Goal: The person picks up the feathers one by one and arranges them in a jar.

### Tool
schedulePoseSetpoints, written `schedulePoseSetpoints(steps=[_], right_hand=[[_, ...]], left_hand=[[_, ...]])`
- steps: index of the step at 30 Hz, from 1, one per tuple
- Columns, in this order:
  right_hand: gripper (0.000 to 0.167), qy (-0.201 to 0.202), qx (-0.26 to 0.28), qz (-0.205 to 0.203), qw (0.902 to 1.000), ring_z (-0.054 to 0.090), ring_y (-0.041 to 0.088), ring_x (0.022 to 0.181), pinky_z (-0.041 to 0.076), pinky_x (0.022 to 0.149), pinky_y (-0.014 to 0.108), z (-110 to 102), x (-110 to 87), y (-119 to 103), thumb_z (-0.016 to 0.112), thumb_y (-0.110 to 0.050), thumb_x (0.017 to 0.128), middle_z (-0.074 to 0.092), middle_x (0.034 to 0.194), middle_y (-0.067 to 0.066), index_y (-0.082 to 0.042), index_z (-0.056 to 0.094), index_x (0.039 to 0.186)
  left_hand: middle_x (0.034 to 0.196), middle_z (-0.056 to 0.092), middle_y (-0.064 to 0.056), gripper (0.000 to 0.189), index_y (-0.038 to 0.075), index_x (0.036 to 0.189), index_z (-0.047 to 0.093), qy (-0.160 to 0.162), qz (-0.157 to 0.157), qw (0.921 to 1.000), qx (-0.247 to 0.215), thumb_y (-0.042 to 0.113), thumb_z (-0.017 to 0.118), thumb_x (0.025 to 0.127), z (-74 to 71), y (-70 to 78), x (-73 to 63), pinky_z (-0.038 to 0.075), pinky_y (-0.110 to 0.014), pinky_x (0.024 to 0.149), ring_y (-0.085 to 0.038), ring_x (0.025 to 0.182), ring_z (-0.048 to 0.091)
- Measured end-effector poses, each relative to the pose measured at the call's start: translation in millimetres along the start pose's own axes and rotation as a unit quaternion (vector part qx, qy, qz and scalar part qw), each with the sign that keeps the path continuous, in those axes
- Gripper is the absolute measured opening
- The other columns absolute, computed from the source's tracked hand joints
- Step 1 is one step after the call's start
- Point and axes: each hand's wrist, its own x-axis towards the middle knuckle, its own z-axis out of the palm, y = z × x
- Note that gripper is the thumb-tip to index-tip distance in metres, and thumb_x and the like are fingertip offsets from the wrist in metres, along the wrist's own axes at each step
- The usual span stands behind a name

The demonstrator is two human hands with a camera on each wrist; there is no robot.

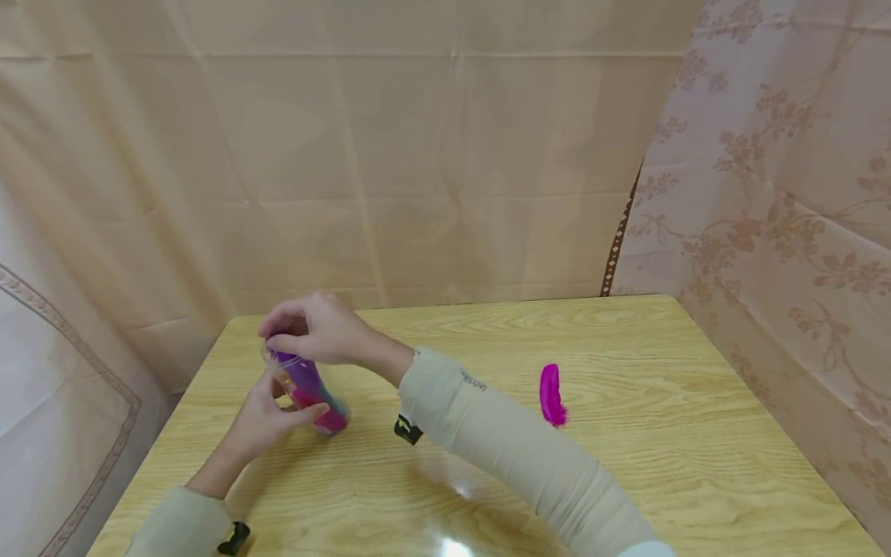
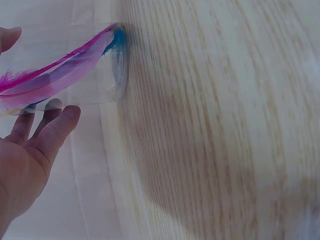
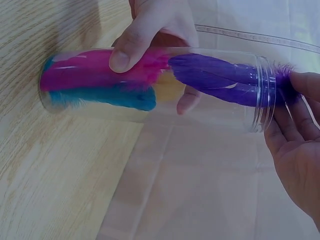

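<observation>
A clear plastic jar (image 3: 210,117) with a threaded mouth stands on the table at the left, tilted in the head view. My left hand (image 1: 261,418) grips it around the middle, thumb on the near side. Inside lie pink feathers (image 3: 95,70), a blue feather (image 3: 115,96) and something yellowish (image 3: 169,86). A purple feather (image 3: 212,79) is mostly within the jar, its fluffy end sticking out of the mouth. My right hand (image 1: 330,333) pinches that end at the rim, thumb on one side and fingers on the other.
One magenta feather (image 1: 551,394) lies on the wooden table (image 1: 661,464), right of the right forearm. A beige curtain (image 1: 445,155) hangs behind the table's far edge, and a flowered cloth (image 1: 786,193) hangs on the right.
</observation>
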Motion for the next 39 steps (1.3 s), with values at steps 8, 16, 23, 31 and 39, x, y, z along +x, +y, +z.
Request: schedulePoseSetpoints(steps=[8, 16, 23, 31, 39], right_hand=[[0.014, -0.001, 0.016, -0.007, 0.9998, 0.063, -0.009, 0.088, 0.050, 0.082, 0.009, 1, -0.9, 2, 0.069, -0.008, 0.097, 0.074, 0.106, 0.000, -0.005, 0.072, 0.111], [0.016, -0.004, 0.012, 0.000, 0.9999, 0.063, -0.009, 0.093, 0.048, 0.085, 0.008, 2, -2.4, 1, 0.068, -0.008, 0.098, 0.073, 0.111, -0.001, -0.006, 0.071, 0.114], [0.017, -0.004, 0.011, 0.008, 0.9999, 0.063, -0.008, 0.096, 0.047, 0.086, 0.008, 2, -3.8, -2, 0.068, -0.008, 0.098, 0.074, 0.110, -0.002, -0.006, 0.071, 0.114], [0.019, -0.004, 0.031, -0.020, 0.9993, 0.061, -0.010, 0.099, 0.046, 0.092, 0.009, 3, -7.4, 0, 0.067, -0.006, 0.098, 0.073, 0.113, 0.002, -0.004, 0.068, 0.117], [0.021, -0.006, 0.042, -0.044, 0.9981, 0.061, -0.010, 0.101, 0.044, 0.096, 0.011, 3, -10.8, 4, 0.067, -0.006, 0.098, 0.073, 0.113, 0.001, -0.004, 0.066, 0.120]], left_hand=[[0.120, 0.056, -0.008, 0.072, 0.011, 0.142, 0.043, 0.000, 0.002, 1.0000, -0.005, 0.007, 0.084, 0.084, 1.3, -0.8, 0.4, 0.058, -0.032, 0.079, -0.017, 0.099, 0.058], [0.124, 0.051, -0.008, 0.077, 0.015, 0.146, 0.042, 0.004, -0.011, 0.9999, -0.001, 0.009, 0.086, 0.083, 2.5, 1.2, 0.1, 0.059, -0.032, 0.070, -0.024, 0.094, 0.054], [0.123, 0.052, -0.009, 0.077, 0.016, 0.146, 0.041, 0.002, -0.006, 1.0000, 0.002, 0.009, 0.085, 0.083, 2.3, 1.5, -0.4, 0.059, -0.031, 0.067, -0.024, 0.093, 0.055], [0.116, 0.061, -0.006, 0.076, 0.018, 0.145, 0.043, 0.008, 0.001, 0.9992, 0.039, 0.013, 0.086, 0.083, 1.6, 1.8, -0.8, 0.051, -0.034, 0.073, -0.018, 0.094, 0.058], [0.115, 0.062, -0.007, 0.072, 0.016, 0.142, 0.044, 0.005, -0.002, 0.9992, 0.039, 0.013, 0.086, 0.083, 0.8, 1.8, 0.3, 0.052, -0.033, 0.070, -0.019, 0.093, 0.058]])
